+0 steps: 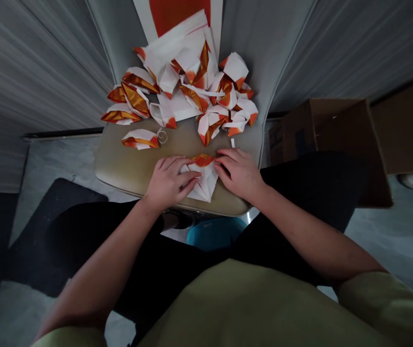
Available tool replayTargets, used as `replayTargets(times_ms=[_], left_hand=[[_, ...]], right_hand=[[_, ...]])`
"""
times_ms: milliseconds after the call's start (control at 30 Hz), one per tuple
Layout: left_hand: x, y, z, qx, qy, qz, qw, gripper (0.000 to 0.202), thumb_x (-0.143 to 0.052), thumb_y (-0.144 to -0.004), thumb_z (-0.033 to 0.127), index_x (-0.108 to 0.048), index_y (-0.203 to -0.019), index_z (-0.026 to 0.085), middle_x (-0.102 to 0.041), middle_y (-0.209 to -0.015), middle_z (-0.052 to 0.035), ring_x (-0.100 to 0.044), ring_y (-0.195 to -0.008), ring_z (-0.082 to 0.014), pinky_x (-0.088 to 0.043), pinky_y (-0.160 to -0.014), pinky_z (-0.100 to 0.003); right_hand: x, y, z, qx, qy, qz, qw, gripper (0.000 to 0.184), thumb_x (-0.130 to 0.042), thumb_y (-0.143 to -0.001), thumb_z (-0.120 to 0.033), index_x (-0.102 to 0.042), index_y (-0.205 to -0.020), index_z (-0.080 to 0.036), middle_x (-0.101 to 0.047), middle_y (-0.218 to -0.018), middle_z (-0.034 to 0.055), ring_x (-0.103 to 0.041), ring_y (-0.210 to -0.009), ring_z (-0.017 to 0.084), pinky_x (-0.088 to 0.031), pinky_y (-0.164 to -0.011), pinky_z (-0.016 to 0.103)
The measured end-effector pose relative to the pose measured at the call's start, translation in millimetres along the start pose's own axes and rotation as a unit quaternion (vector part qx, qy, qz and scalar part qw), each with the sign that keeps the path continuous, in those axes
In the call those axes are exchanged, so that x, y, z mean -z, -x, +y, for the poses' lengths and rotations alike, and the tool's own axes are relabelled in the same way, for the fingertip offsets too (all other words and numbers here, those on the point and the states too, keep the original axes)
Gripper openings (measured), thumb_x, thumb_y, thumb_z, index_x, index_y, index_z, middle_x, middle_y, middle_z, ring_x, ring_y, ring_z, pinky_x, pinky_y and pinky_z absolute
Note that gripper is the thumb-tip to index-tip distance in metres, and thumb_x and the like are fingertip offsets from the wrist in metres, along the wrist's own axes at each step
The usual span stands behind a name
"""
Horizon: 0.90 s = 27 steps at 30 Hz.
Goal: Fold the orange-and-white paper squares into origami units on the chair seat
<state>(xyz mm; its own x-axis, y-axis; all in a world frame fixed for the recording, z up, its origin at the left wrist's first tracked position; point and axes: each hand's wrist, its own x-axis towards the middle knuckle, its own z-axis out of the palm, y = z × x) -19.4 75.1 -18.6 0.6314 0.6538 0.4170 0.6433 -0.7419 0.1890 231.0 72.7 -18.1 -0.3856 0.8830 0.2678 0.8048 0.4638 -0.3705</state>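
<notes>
A partly folded sheet of white paper (pixel 206 185) with an orange-gold patch lies flat near the front edge of the chair seat (pixel 134 161). My left hand (pixel 172 180) rests on its left side, thumb and fingers pressing the paper. At the upper right corner, my right hand (pixel 237 171) pinches the sheet's edge between thumb and fingers. Beyond both hands, several folded paper ingots (pixel 141 140), white outside and gold-orange inside, lie heaped. Under the heap, a stack of white paper sheets (pixel 182 41) leans toward the backrest.
Against the backrest stands a sheet with an orange square (pixel 179 14). A curled paper strip (pixel 162 136) lies by the nearest ingot. To the right is an open cardboard box (pixel 296 127). A blue stool or tub (pixel 213 233) sits below the seat; a dark mat (pixel 61 193) lies left.
</notes>
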Motion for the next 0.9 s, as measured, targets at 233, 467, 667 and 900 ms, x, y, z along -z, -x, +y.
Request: replayTargets(times_ms=[233,467,667,900], left_hand=[[-1.1,1,-1,0.013,0.03,-0.014,0.999,0.021,-0.062,-0.098,0.039,-0.08,-0.106,0.031,-0.074,-0.118,-0.0067,-0.065,-0.117,-0.0279,-0.044,-0.102,-0.047],[0.0,4,0,0.005,0.004,-0.02,1.0,0.025,-0.062,-0.098,0.045,-0.078,-0.111,0.031,-0.072,-0.126,-0.0077,-0.062,-0.12,-0.0285,-0.044,-0.103,-0.047],[0.2,3,1,0.02,0.0,-0.029,0.999,0.026,-0.062,-0.098,0.049,-0.078,-0.111,0.033,-0.073,-0.112,-0.0065,-0.064,-0.112,-0.027,-0.043,-0.1,-0.047],[0.9,2,0,0.008,0.013,-0.028,1.0,0.031,-0.061,-0.097,0.051,-0.077,-0.111,0.029,-0.072,-0.113,-0.0084,-0.065,-0.112,-0.0282,-0.044,-0.1,-0.048]], right_hand=[[-1,-13,-12,0.014,0.024,-0.012,1.0,0.042,-0.048,-0.104,-0.034,-0.064,-0.138,-0.016,-0.07,-0.129,0.0138,-0.059,-0.113,0.032,-0.044,-0.091,0.047],[-10,-21,-16,0.016,0.048,-0.048,0.998,0.04,-0.048,-0.105,-0.037,-0.069,-0.132,-0.015,-0.066,-0.138,0.014,-0.053,-0.121,0.033,-0.04,-0.095,0.048],[-7,-17,-10,0.001,0.016,-0.028,0.999,0.036,-0.052,-0.103,-0.03,-0.073,-0.126,-0.014,-0.07,-0.131,0.0123,-0.058,-0.116,0.031,-0.043,-0.093,0.046],[-5,-9,-6,-0.016,0.009,-0.006,1.0,0.028,-0.055,-0.1,-0.028,-0.079,-0.108,-0.016,-0.073,-0.121,0.0126,-0.062,-0.111,0.031,-0.047,-0.09,0.047]])
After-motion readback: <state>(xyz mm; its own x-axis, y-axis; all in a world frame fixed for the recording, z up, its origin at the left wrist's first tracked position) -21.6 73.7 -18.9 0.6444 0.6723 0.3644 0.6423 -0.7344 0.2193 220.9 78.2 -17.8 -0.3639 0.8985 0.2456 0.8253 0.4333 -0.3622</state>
